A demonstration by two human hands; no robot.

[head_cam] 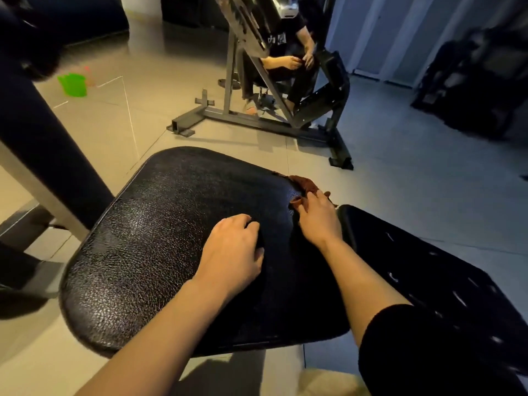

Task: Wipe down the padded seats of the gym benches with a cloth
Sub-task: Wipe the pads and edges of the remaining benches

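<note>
A black padded bench seat (160,238) with a grained leather-like surface fills the middle of the view. A brown cloth (305,185) lies bunched at the seat's far right corner. My right hand (318,217) grips the cloth there, fingers curled into it. My left hand (234,252) rests on the seat near its middle, knuckles up and fingers curled under; nothing shows in it. A second black pad (428,281) adjoins the seat on the right.
A person sits on a grey steel exercise machine (257,115) beyond the seat. A black padded upright and its frame (43,155) stand at the left. A green plastic container (73,84) sits on the tiled floor at far left. Dark equipment (471,81) stands at right.
</note>
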